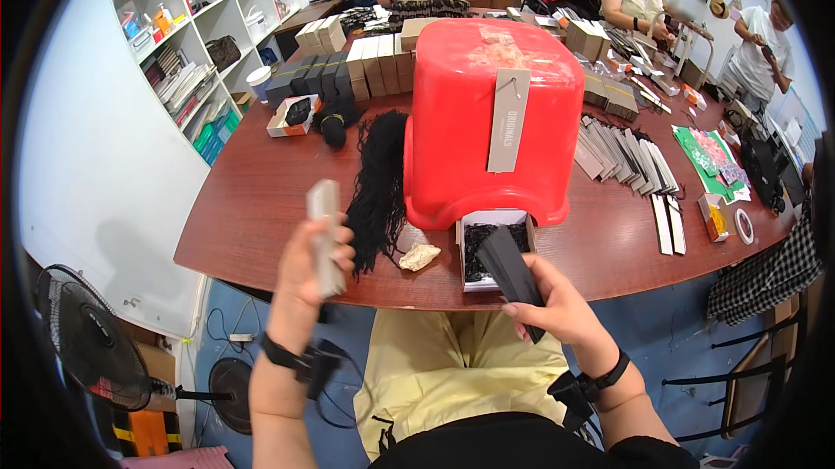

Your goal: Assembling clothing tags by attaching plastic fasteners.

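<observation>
My left hand [300, 264] is closed around a small stack of light grey card tags [323, 199], raised over the table's near edge. In my right hand [561, 304] is a fanned stack of black card tags [504, 269], partly over an open white box [465, 282] of small black strings. That box sits against the foot of a red plastic stool [452, 147] standing on the table. One long grey tag [506, 134] is fixed to the stool's side. Black cords [378, 182] lie in a long bundle left of the stool, beside a crumpled cream-coloured piece [419, 257].
Banded stacks of grey tags [374, 67] and dark tags [300, 77] line the table's far left. Fanned tags [622, 156] lie right of the stool. A tape roll [744, 225] is near the right edge. Several people work beyond. A fan [91, 338] stands at left.
</observation>
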